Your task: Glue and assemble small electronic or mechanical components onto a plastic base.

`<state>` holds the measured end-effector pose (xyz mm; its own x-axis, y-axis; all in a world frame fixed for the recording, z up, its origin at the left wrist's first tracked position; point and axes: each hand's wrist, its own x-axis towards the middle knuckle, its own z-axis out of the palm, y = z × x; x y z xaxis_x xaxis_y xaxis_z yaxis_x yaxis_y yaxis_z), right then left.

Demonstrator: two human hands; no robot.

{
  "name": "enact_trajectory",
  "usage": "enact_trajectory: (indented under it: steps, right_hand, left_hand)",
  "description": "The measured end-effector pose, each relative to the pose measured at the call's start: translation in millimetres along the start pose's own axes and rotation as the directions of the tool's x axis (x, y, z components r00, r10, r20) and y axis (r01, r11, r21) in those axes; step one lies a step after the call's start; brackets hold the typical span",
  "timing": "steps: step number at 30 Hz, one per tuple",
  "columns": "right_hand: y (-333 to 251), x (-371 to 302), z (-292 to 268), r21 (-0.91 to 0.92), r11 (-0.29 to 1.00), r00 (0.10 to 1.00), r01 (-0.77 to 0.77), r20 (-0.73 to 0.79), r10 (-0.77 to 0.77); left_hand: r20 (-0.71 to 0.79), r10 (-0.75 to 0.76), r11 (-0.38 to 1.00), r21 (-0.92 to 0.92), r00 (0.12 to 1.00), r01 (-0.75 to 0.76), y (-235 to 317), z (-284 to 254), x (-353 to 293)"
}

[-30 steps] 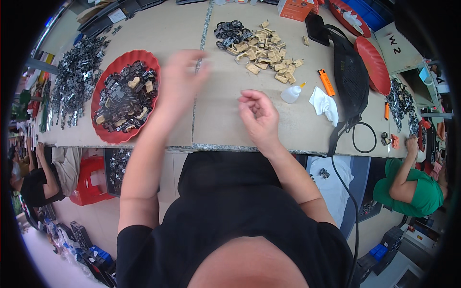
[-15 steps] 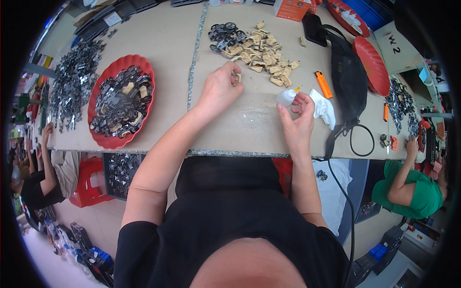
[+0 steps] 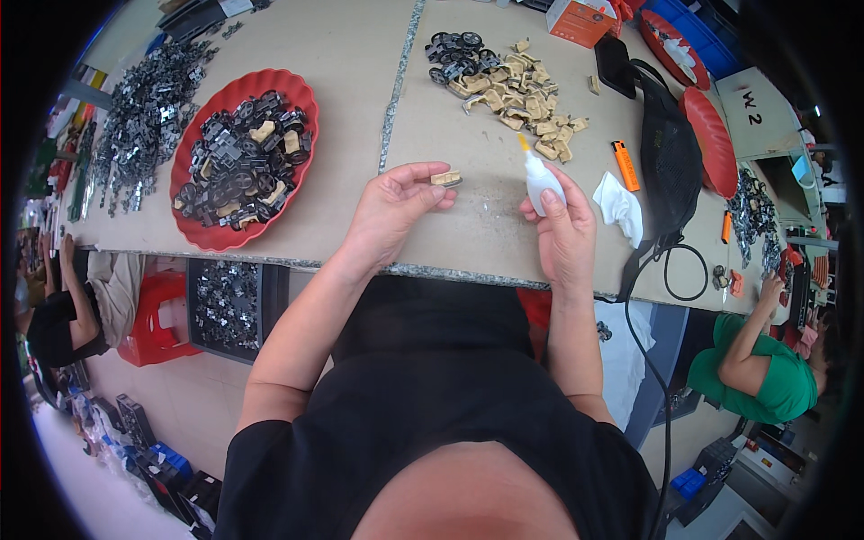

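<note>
Two small things occupy us above the table [image 3: 351, 153]. Our left hand [image 3: 409, 193] pinches a tan part [image 3: 445, 178] at one end between thumb and fingers, which seems to leave most of it exposed. Our right hand [image 3: 562, 225] wraps a white squeeze bottle [image 3: 545, 186] low on its body, the yellow tip [image 3: 524, 142] pointing up and away, probably so that nothing drips while thumb and fingers can press its sides. We have the pile of tan parts [image 3: 522, 94] just beyond, apparently for easy reach, with dark wheeled parts [image 3: 454, 54] against its left side. The red dish [image 3: 216, 238] of mixed pieces sits well leftward, likely so that it does not crowd us.
</note>
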<state>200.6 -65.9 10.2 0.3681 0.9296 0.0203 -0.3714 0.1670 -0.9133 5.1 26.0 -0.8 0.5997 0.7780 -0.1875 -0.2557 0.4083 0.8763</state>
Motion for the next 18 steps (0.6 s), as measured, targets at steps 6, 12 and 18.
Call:
enact_trajectory:
  steps: [6, 12, 18]
  right_hand:
    - [14.1, 10.2, 3.7, 0.245, 0.969, 0.999, 0.014, -0.031, -0.007]
    - [18.4, 11.7, 18.9, 0.150, 0.987, 0.998, 0.065, -0.006, -0.064]
    - [25.4, 0.4, 24.1, -0.223, 0.943, 0.968, 0.249, 0.057, -0.243]
  left_hand:
    - [0.007, 0.031, 0.999, -0.044, 0.999, -0.031, -4.3, 0.3, -3.9]
    - [-0.008, 0.058, 0.998, -0.015, 0.998, -0.058, -10.5, -4.1, -2.9]
    - [-0.022, 0.095, 0.991, 0.101, 0.995, -0.092, -11.6, -1.0, -4.5]
